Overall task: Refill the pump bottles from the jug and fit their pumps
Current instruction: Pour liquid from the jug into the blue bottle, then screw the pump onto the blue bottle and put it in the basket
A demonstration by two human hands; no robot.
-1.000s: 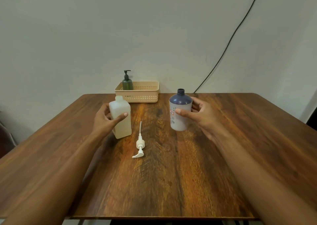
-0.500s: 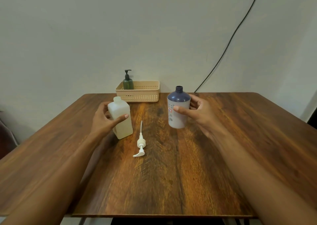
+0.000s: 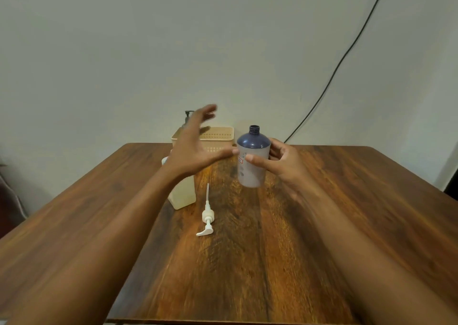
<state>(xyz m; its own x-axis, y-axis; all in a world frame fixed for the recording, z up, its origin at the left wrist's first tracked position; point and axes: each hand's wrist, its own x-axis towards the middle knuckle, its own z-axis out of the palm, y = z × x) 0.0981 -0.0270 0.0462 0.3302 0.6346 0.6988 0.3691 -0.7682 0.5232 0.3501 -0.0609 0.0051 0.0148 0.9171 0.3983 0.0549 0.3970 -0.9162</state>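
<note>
R hand (image 3: 285,167) fingers clamped on open-necked blue bottle (image 3: 252,162), upright, mid-table (image 3: 347,200). L hand (image 3: 195,148) fingers spread, empty, above white jug (image 3: 183,194). Pump (image 3: 207,219) lies loose btwn. Looks like nothing poured yet; refill + pump fitting left.

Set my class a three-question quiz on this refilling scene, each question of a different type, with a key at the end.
1. True or false: the white pump is fitted on the open-necked bottle.
2. Fill in: the left hand, spread open, hovers above the white ____.
3. The right hand grips: A the pump, B the bottle, C nothing.
Key: 1 false, it lies loose on the table; 2 jug; 3 B.
</note>
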